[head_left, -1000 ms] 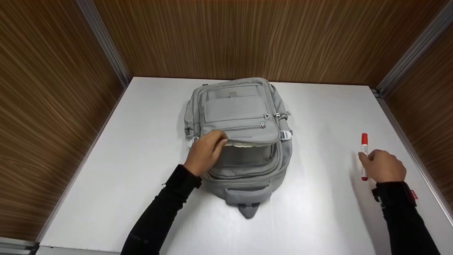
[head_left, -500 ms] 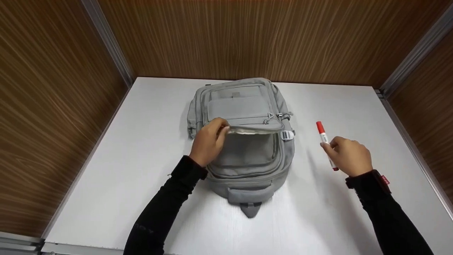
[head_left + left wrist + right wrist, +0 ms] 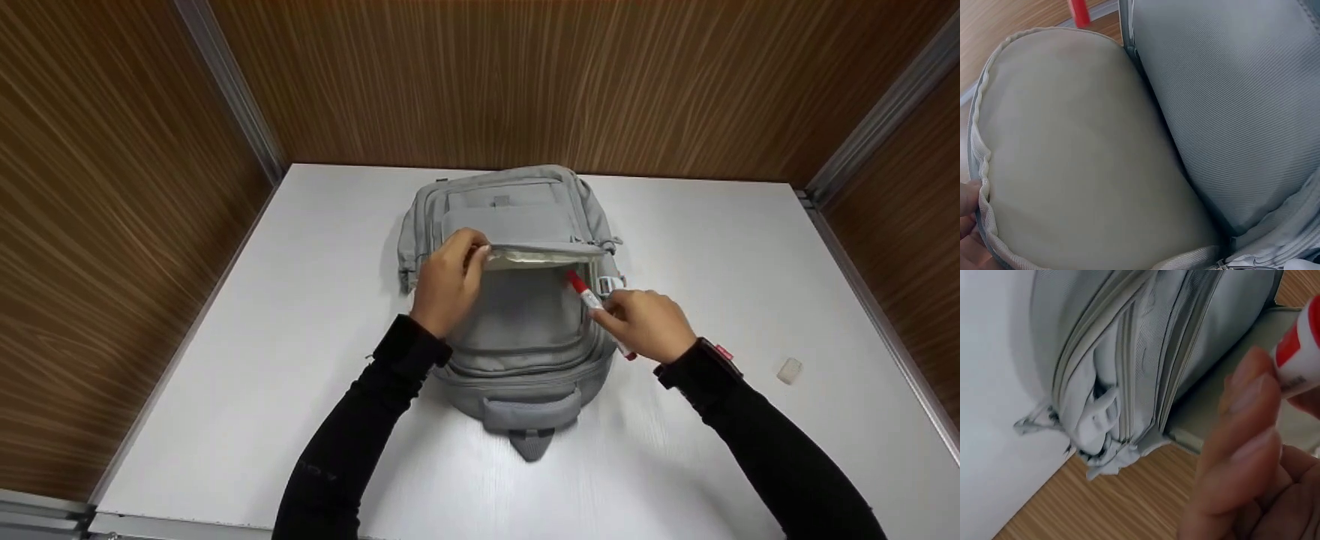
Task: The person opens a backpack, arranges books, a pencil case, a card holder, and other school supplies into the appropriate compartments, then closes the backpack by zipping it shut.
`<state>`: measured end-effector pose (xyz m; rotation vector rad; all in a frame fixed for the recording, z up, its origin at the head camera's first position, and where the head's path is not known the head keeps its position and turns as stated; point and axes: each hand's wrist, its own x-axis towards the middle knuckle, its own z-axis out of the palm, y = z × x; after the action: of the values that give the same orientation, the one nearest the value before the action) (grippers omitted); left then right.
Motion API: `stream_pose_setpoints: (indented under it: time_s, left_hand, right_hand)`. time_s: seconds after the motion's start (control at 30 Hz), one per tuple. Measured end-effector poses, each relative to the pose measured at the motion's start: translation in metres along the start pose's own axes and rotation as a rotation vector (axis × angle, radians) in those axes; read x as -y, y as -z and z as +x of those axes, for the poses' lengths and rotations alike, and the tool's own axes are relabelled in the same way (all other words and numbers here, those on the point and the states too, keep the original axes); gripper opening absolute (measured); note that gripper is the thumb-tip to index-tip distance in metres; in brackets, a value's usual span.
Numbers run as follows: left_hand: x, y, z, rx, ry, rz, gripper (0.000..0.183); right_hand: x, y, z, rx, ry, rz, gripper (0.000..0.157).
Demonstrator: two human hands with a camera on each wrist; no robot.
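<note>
White table (image 3: 750, 247): 1 backpack (image 3: 517, 217); left hand (image 3: 446, 281) pinches flap (image 3: 536, 255), right hand (image 3: 649, 326) grips 1 marker (image 3: 589, 296).

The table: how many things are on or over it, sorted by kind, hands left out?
Backpack: 1, grey, lying flat, its flap held up by the left hand.
Marker: 1, red and white, pinched in the right hand at the open pocket.
Small pale block: 1, lying on the table at the right.
Total: 3
</note>
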<state>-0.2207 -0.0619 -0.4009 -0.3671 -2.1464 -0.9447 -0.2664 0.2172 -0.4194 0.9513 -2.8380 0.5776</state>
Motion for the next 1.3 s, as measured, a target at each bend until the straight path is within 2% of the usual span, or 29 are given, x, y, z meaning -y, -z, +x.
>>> stream_pose_setpoints:
  time_s: [0.2, 0.43, 0.63, 0.8, 0.93, 1.1, 1.3]
  left_hand:
    - [-0.001, -0.001, 0.0, -0.002, -0.012, 0.006, 0.008]
    - [-0.005, 0.0, 0.002, -0.002, -0.01, 0.015, 0.01]
    - [-0.008, 0.001, 0.003, 0.004, -0.027, 0.031, 0.01]
    - [-0.01, 0.001, 0.004, 0.001, -0.023, 0.03, 0.009]
    - [-0.012, 0.002, 0.005, -0.004, -0.013, 0.019, 0.009]
    - [-0.012, 0.004, 0.005, -0.01, -0.022, 0.004, 0.011]
    - [-0.012, 0.003, 0.005, -0.012, -0.047, 0.014, 0.012]
  right_hand:
    - [0.013, -0.016, 0.028, 0.048, -0.008, 0.082, 0.029]
    - [0.019, -0.03, 0.05, 0.064, -0.046, 0.2, 0.035]
    - [0.024, -0.04, 0.066, 0.02, -0.018, 0.304, 0.025]
    - [0.029, -0.047, 0.078, -0.045, -0.001, 0.361, 0.028]
    - [0.032, -0.051, 0.087, -0.07, -0.029, 0.352, 0.033]
    - [0.04, -0.05, 0.097, -0.051, -0.06, 0.303, 0.036]
    - [0.051, -0.048, 0.108, 0.02, -0.112, 0.131, 0.045]
